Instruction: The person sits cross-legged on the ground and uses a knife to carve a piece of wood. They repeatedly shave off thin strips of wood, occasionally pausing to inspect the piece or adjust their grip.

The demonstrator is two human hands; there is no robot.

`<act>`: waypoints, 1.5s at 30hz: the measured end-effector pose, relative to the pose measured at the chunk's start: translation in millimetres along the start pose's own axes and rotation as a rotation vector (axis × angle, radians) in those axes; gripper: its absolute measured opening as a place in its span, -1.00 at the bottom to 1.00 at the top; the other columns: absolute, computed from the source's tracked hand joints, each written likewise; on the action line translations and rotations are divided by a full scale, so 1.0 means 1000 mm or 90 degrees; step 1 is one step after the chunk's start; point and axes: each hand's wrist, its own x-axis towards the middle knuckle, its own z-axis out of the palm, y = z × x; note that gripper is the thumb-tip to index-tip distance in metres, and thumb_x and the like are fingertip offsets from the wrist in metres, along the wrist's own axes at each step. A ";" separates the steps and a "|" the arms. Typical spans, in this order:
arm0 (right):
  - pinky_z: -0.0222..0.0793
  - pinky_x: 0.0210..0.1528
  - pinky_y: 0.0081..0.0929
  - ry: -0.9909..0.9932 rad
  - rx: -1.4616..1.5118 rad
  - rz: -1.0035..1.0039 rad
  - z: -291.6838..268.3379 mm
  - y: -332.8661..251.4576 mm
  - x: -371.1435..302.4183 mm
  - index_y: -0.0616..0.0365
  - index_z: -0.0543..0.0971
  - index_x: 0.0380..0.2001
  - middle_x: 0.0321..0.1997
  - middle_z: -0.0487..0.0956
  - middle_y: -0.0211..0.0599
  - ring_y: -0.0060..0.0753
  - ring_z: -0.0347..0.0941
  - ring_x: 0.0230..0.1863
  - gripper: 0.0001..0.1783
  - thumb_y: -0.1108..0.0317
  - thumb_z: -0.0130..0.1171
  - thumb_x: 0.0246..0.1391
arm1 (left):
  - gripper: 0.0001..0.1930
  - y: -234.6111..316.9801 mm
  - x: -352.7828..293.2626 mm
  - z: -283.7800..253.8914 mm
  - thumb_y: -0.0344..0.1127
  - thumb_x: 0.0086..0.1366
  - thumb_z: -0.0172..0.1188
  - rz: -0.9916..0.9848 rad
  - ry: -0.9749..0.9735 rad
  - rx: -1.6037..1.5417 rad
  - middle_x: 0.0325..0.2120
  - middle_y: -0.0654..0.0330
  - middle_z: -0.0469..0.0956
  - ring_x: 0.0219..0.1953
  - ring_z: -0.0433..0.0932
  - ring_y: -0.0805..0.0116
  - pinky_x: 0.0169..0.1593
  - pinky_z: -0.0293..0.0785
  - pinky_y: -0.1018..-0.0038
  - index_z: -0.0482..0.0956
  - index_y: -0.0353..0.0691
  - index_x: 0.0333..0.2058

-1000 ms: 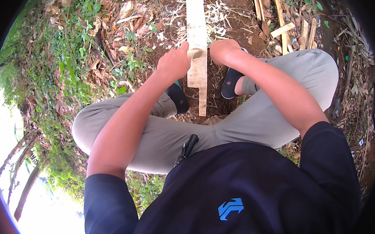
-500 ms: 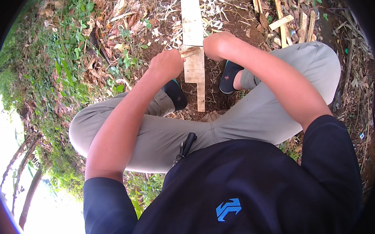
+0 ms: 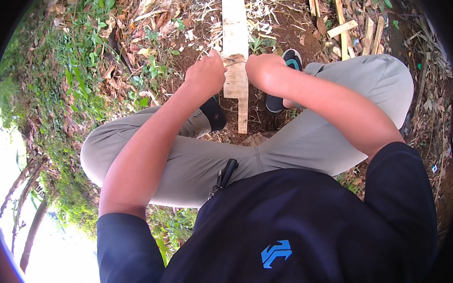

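Note:
A long, pale wooden plank (image 3: 235, 27) runs from the top edge down between my feet, with a notch cut in its lower left side and a narrow tongue at its end. A rough, brownish patch marks its surface between my hands. My left hand (image 3: 206, 75) is closed in a fist at the plank's left edge. On the opposite edge my right hand (image 3: 264, 69) is closed too, knuckles away from me. What the fingers hold is hidden behind the fists; I cannot make out a tool.
My dark shoes (image 3: 213, 115) stand on brown soil either side of the plank. Thin wood shavings (image 3: 266, 13) litter the ground beyond. Several cut wood strips (image 3: 342, 28) lie at the upper right. Green plants (image 3: 77, 82) and dry leaves spread on the left.
My right hand has come down toward me along the plank, and my left hand has shifted slightly right. The thin dark edge seen across the plank between them no longer shows.

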 end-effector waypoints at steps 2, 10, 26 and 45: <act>0.61 -0.38 -0.32 0.010 -0.047 0.030 0.008 -0.007 0.005 0.14 0.72 -0.28 -0.16 0.68 -0.26 -0.29 0.65 -0.20 -0.63 0.51 0.42 -0.31 | -0.64 0.000 -0.002 0.002 -0.20 0.34 0.09 0.003 0.004 -0.015 -0.32 -0.30 0.56 -0.19 0.58 -0.20 -0.13 0.49 0.06 0.32 -0.45 -0.17; 0.58 -0.51 -0.29 0.072 -0.007 0.049 0.034 -0.003 0.024 0.28 0.67 -0.23 -0.18 0.68 -0.23 -0.32 0.66 -0.24 -0.54 0.55 0.43 -0.38 | -0.72 -0.002 -0.005 0.017 -0.37 0.26 0.09 0.044 0.040 0.008 -0.27 -0.31 0.52 -0.22 0.61 -0.17 -0.20 0.56 0.15 0.28 -0.46 -0.18; 0.56 -0.18 -0.24 0.021 0.211 0.030 0.062 0.019 0.051 0.39 0.61 -0.19 -0.15 0.61 0.18 0.03 0.60 -0.08 -0.68 0.60 0.22 -0.12 | -0.64 -0.004 0.003 0.007 -0.13 0.40 -0.04 0.033 0.063 0.017 -0.27 -0.30 0.51 -0.21 0.56 -0.24 -0.14 0.51 0.04 0.30 -0.42 -0.17; 0.55 -0.11 -0.30 0.091 0.154 0.091 0.043 0.006 0.006 0.34 0.57 -0.16 -0.10 0.62 0.07 -0.10 0.59 -0.02 -0.73 0.47 0.09 0.06 | -0.62 0.005 -0.005 0.011 -0.15 0.39 0.00 0.058 0.053 0.001 -0.31 -0.27 0.54 -0.23 0.58 -0.23 -0.18 0.52 0.04 0.28 -0.44 -0.12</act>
